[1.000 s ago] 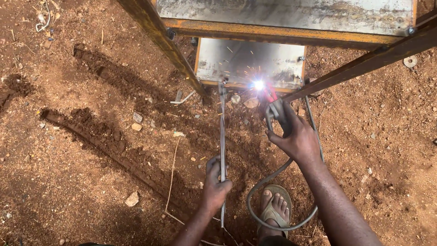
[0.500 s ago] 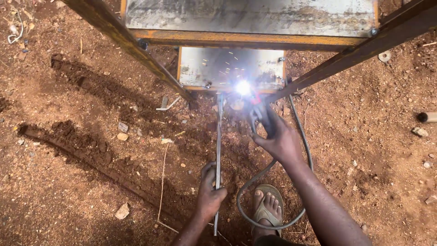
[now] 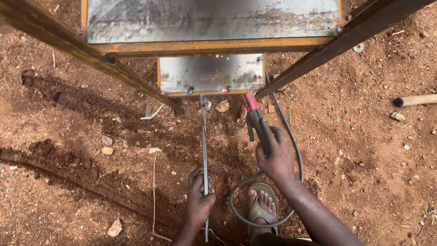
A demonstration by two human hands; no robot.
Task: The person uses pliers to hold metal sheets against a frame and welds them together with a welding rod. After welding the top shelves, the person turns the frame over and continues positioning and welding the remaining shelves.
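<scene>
My left hand (image 3: 199,200) grips a long thin metal bar (image 3: 204,150) that runs from near my body up to the lower steel plate (image 3: 211,73) of a rusty metal frame. My right hand (image 3: 274,157) holds a welding electrode holder (image 3: 254,118) with a red tip, pointing at the plate's lower edge just right of the bar's far end. No arc is lit. A grey cable (image 3: 296,155) loops from the holder around my sandalled foot (image 3: 261,207).
Two slanted rusty frame rails (image 3: 114,68) (image 3: 327,45) cross the view under a larger steel plate (image 3: 209,18). Red dirt with stones lies all around. A wooden handle end (image 3: 416,100) lies at right, a small metal scrap (image 3: 152,113) at left.
The bright welding arc seen earlier has gone out. The electrode holder has drawn back slightly from the plate, and the view has shifted down and closer.
</scene>
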